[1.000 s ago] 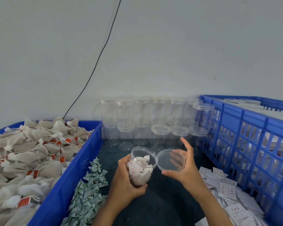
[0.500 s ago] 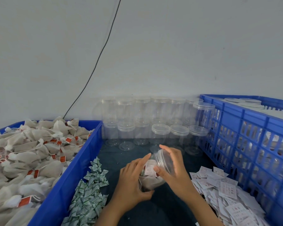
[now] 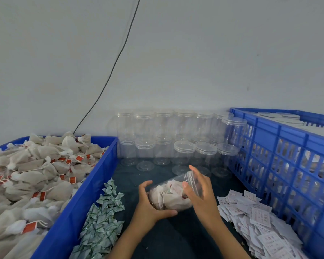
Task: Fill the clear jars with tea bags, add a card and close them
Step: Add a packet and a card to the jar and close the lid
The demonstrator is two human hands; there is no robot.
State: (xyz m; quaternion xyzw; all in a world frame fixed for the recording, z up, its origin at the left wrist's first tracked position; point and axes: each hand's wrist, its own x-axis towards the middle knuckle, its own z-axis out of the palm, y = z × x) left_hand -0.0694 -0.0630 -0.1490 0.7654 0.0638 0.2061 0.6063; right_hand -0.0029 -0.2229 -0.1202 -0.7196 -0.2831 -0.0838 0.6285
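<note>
Tilting sideways above the mat, the filled jar [image 3: 171,194] sits cupped in your left hand [image 3: 150,206]; your right hand [image 3: 200,195] now grips the lid [image 3: 192,181] onto its mouth, nearly closed.

We see two bright blue plastic crates [image 3: 79,208], the right one [image 3: 281,146] latticed. The cloth tea bags [image 3: 36,176] are off-white with red-orange tags. Folded sachets [image 3: 101,221] show white with green print, paper cards [image 3: 254,219] white with reddish print, on a dark teal tabletop [image 3: 176,238].
</note>
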